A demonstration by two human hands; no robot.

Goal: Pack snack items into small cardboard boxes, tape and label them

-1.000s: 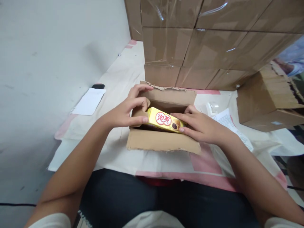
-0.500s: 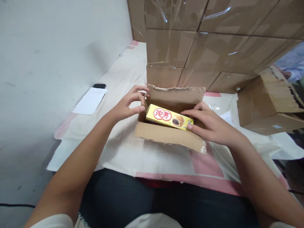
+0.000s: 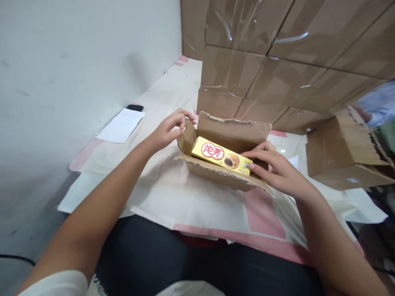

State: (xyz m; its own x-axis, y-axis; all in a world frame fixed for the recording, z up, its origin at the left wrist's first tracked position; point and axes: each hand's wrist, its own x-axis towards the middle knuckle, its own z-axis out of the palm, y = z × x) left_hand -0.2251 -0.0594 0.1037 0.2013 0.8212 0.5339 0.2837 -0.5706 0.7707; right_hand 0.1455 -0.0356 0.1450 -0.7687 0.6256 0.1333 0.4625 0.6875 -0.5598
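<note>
A small open cardboard box [image 3: 212, 174] with torn flap edges stands on the cloth-covered table. Slanting inside it lies a yellow snack box [image 3: 220, 158] with red lettering and a picture of a filled pastry. The thumb and fingers of my right hand [image 3: 274, 166] close on the right end of the yellow box. At the other side, my left hand [image 3: 174, 126] pinches the upper edge of the cardboard box's left flap [image 3: 187, 139]. The bottom of the cardboard box is hidden by the yellow one.
Taped cartons [image 3: 262, 74] form a tall stack right behind the box. Another open carton [image 3: 345, 152] stands at the right, with a person's sleeve [image 3: 379, 107] behind it. White paper [image 3: 120, 125] and a dark phone [image 3: 135, 107] lie by the wall at left.
My left hand has taken hold of the left flap, which now leans outward. The front flap has swung from lying outward to hanging down. The yellow box remains in my right hand.
</note>
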